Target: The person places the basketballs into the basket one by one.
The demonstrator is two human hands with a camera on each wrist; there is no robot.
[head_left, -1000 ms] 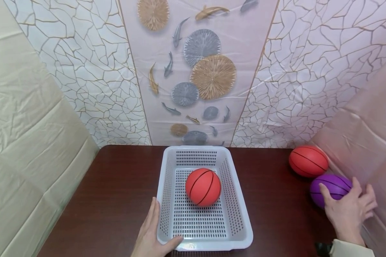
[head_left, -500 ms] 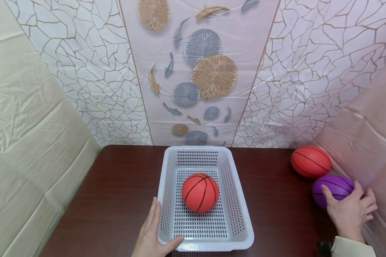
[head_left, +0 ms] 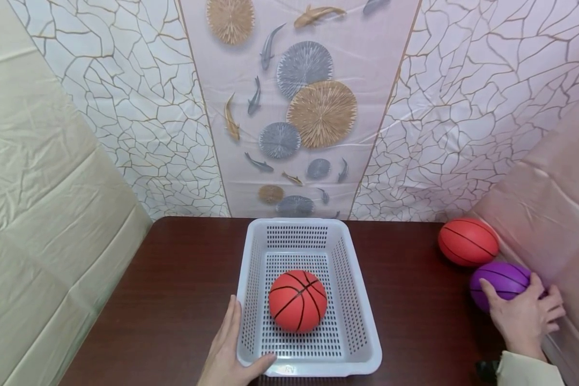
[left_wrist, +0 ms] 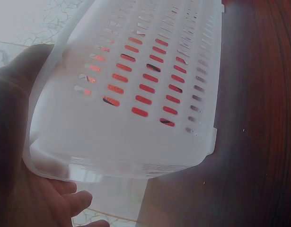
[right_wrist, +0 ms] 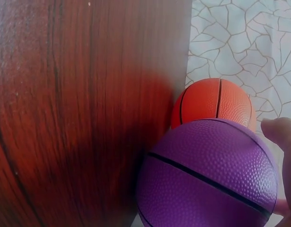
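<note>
My left hand is at the near-left corner of a pale plastic basket, fingers straight along the left side and thumb over the front rim. In the left wrist view, the hand straddles the corner of the basket. A red mini basketball sits inside, towards the near end. At the far right, my right hand rests against a purple mini basketball, thumb and fingers spread. The right wrist view shows the purple ball large, with the fingers at its right edge.
Behind the purple ball stands another red mini basketball, near the right-hand cloth wall. A patterned sheet hangs along the back edge of the dark wooden table. Beige cloth closes off the left.
The red ball in the basket has rolled towards the near end, turning as it went. Both hands have stayed nearly where they were; the view has shifted slightly.
</note>
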